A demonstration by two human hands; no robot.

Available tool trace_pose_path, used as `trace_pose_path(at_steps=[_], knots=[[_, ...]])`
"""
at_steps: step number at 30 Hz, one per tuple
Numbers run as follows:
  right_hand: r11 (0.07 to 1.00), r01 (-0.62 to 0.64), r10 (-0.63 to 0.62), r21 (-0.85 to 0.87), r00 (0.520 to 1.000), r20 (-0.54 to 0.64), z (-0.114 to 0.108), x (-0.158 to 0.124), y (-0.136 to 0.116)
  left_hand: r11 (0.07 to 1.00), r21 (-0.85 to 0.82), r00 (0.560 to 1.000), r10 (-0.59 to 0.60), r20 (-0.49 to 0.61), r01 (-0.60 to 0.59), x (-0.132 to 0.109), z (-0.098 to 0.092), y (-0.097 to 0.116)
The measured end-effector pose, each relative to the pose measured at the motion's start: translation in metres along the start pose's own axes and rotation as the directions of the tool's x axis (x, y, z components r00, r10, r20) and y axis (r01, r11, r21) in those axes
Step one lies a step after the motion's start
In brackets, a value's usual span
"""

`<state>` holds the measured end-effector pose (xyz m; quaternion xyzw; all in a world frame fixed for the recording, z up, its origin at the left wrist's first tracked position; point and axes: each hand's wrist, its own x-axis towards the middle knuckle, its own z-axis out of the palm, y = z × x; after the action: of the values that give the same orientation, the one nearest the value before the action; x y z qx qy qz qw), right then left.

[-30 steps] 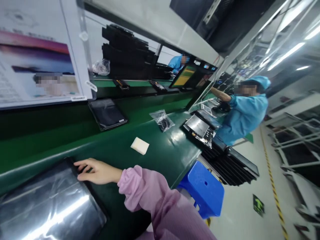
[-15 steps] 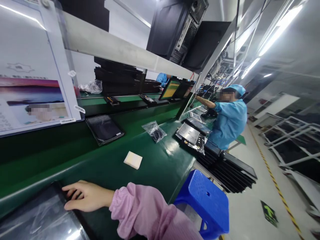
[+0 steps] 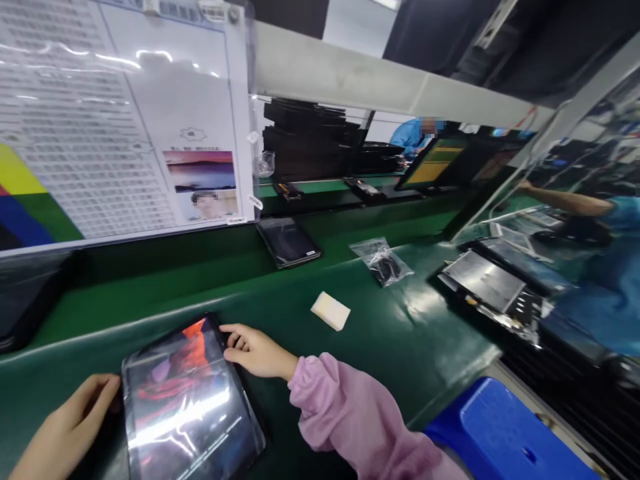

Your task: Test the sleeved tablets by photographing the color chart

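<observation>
A tablet (image 3: 190, 400) with a lit, colourful screen under glossy film lies flat on the green bench (image 3: 400, 333) in front of me. My right hand (image 3: 253, 350), in a pink sleeve, grips the tablet's upper right corner. My left hand (image 3: 65, 427) holds its left edge. A small white pad (image 3: 331, 311) lies on the mat to the right of my right hand, apart from it.
A dark tablet (image 3: 289, 241) lies on the belt behind. A clear bag (image 3: 381, 261) with a black part sits right of it. An open device (image 3: 487, 283) and a worker's arm (image 3: 565, 200) are at right. An instruction sheet (image 3: 125, 120) hangs at left. A blue stool (image 3: 505, 433) stands below.
The view swung left and down, so the whole tablet and my left hand came into view. The screen now shows a colour picture. My right hand stays on the tablet's corner.
</observation>
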<state>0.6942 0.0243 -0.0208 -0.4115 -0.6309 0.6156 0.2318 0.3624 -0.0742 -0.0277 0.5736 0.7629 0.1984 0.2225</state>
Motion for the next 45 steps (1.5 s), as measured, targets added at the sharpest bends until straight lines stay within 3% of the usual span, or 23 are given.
trace_pose_path(at_steps=[3, 11, 18, 27, 35, 40, 45], knots=[[1.000, 0.008, -0.008, 0.001, 1.000, -0.009, -0.001, 0.001, -0.001, 0.994, -0.111, 1.000, -0.020, 0.011, 0.021, -0.001, -0.001, 0.005], [0.999, 0.033, -0.032, -0.021, 0.999, 0.027, -0.005, 0.003, -0.007, 0.995, -0.089, 0.998, -0.053, -0.038, 0.049, -0.004, -0.011, 0.038], [0.999, 0.015, -0.013, -0.047, 0.999, 0.039, -0.003, 0.005, -0.016, 0.994, -0.070, 0.994, -0.088, -0.062, 0.084, -0.004, -0.013, 0.037], [0.999, -0.009, 0.009, -0.037, 1.000, 0.017, 0.000, 0.008, -0.015, 0.983, -0.179, 0.993, -0.066, -0.100, 0.047, 0.000, -0.006, 0.030], [0.999, 0.008, -0.009, -0.034, 0.999, -0.047, 0.002, 0.007, -0.013, 0.944, -0.326, 0.986, 0.004, -0.168, -0.060, -0.005, -0.014, 0.047], [0.998, 0.023, -0.026, -0.053, 0.998, -0.065, -0.003, 0.010, -0.011, 0.980, -0.179, 0.980, -0.120, -0.158, 0.091, -0.005, -0.015, 0.045], [0.995, 0.026, -0.034, -0.096, 0.996, -0.084, -0.007, 0.013, -0.012, 0.988, -0.008, 0.985, -0.153, -0.085, 0.153, 0.000, -0.010, 0.049]])
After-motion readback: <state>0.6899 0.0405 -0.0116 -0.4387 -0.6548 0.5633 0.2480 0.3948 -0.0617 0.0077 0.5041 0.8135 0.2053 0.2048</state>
